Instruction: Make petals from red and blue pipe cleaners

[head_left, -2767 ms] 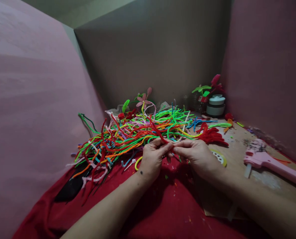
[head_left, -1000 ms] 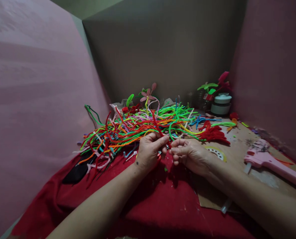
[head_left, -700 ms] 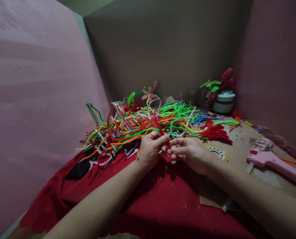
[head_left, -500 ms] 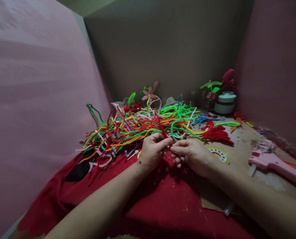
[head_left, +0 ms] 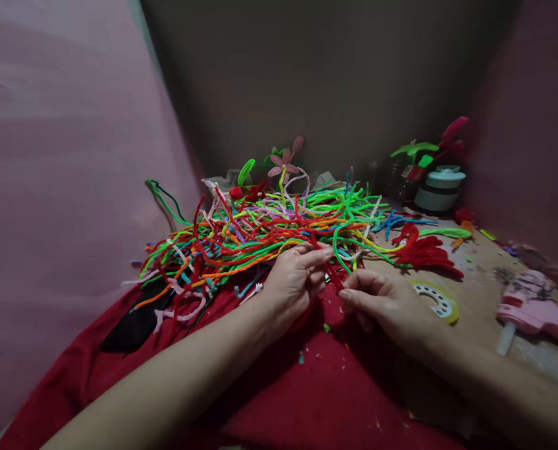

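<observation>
A red pipe cleaner (head_left: pixel 334 275) stretches between my two hands, above the red cloth (head_left: pixel 279 381). My left hand (head_left: pixel 298 278) pinches it between thumb and fingers. Its other end is gripped in the fingertips of my right hand (head_left: pixel 377 303), a short way to the right and slightly lower. Just behind the hands lies a large heap of coloured pipe cleaners (head_left: pixel 260 234), in green, red, orange, pink and more. A bundle of red looped pipe cleaners (head_left: pixel 424 253) rests at the heap's right end.
On the board at right are a yellow-rimmed tape roll (head_left: pixel 436 301) and a pink glue gun (head_left: pixel 535 306). A lidded jar (head_left: pixel 440 189) stands at the back right. A black flat object (head_left: pixel 136 322) lies at left. Pink pipe-cleaner flowers (head_left: pixel 284 164) rise behind the heap.
My hands have drawn apart, the right one moving right and down, so more of the red pipe cleaner shows between them. The camera view has shifted slightly.
</observation>
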Demonstrator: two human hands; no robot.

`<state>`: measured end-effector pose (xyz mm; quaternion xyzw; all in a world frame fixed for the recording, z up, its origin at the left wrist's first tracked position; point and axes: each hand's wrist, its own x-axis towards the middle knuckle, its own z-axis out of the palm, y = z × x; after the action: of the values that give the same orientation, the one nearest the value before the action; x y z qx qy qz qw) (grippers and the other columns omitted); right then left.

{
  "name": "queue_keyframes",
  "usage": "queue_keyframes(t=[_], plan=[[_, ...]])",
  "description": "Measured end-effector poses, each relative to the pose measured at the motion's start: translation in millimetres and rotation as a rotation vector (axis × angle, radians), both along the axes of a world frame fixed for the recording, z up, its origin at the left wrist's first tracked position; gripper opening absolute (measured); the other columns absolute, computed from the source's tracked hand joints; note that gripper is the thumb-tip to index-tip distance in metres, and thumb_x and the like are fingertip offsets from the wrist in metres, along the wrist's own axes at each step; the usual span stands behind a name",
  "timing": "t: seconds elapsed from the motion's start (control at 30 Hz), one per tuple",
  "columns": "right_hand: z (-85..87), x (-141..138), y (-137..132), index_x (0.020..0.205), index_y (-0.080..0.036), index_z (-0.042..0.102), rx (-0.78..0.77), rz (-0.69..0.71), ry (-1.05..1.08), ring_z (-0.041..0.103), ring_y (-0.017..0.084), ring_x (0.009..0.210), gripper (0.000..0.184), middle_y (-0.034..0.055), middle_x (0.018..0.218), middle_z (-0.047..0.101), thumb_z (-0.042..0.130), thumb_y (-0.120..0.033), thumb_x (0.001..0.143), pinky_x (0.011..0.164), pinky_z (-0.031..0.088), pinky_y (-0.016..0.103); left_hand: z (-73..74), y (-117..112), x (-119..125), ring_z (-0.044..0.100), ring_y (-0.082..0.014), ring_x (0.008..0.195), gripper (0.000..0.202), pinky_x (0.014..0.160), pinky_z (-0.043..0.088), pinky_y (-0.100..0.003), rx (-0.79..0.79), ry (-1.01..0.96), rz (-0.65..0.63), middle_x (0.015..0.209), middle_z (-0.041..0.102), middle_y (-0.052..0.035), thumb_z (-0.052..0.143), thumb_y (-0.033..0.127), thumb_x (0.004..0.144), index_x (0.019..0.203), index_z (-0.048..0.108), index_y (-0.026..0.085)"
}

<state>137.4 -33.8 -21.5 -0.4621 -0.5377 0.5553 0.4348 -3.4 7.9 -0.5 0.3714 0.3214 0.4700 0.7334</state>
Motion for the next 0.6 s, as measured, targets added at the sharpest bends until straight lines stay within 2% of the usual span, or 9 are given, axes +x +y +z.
queue_keyframes(t=[0.13, 0.3, 0.37, 0.47, 0.6], plan=[[0.6, 2, 1, 0.056, -0.018, 0.053, -0.050, -0.032, 0.002, 0.040, 0.006, 0.032, 0.025, -0.0033, 0.043, 0.050, 0.068, -0.037, 0.063, 0.034, 0.028, 0.020, 11.6, 16, -2, 0.030, 0.0005, 0.036, 0.016, 0.036, 0.020, -0.014, -0.016, -0.055, -0.079, 0.050, 0.040, 0.0075, 0.068, 0.014, 0.065, 0.065, 0.052, 0.013], [-3.8, 5, 2, 0.058, -0.017, 0.055, -0.108, -0.061, -0.020, 0.039, 0.006, 0.035, 0.027, -0.0025, 0.046, 0.051, 0.069, -0.040, 0.064, 0.035, 0.027, 0.020, 23.4, 30, -7, 0.030, -0.0017, 0.031, 0.022, 0.032, 0.015, -0.017, 0.144, 0.199, -0.061, 0.043, 0.043, 0.0045, 0.065, 0.025, 0.073, 0.059, 0.052, 0.014], [-4.1, 4, 1, 0.060, -0.017, 0.056, -0.114, -0.058, -0.015, 0.040, 0.006, 0.036, 0.027, -0.0024, 0.046, 0.050, 0.070, -0.041, 0.064, 0.036, 0.027, 0.019, 29.7, 34, -8, 0.028, -0.0020, 0.028, 0.026, 0.031, 0.014, -0.017, 0.175, 0.284, -0.109, 0.039, 0.041, 0.0043, 0.063, 0.030, 0.075, 0.058, 0.052, 0.014], [-2.9, 3, -1, 0.060, -0.017, 0.056, -0.116, -0.056, -0.004, 0.039, 0.006, 0.036, 0.027, -0.0028, 0.045, 0.049, 0.069, -0.041, 0.064, 0.036, 0.027, 0.019, 37.6, 38, -10, 0.027, -0.0024, 0.027, 0.027, 0.030, 0.014, -0.017, 0.121, 0.328, -0.194, 0.041, 0.044, 0.0029, 0.063, 0.031, 0.075, 0.058, 0.050, 0.015], [1.6, 3, -2, 0.059, -0.018, 0.055, -0.122, -0.062, -0.009, 0.038, 0.006, 0.035, 0.026, -0.0030, 0.046, 0.050, 0.069, -0.040, 0.063, 0.036, 0.026, 0.020, 38.6, 38, -7, 0.026, -0.0027, 0.028, 0.030, 0.030, 0.013, -0.017, 0.080, 0.323, -0.173, 0.039, 0.037, 0.0052, 0.064, 0.025, 0.074, 0.054, 0.043, 0.017]])
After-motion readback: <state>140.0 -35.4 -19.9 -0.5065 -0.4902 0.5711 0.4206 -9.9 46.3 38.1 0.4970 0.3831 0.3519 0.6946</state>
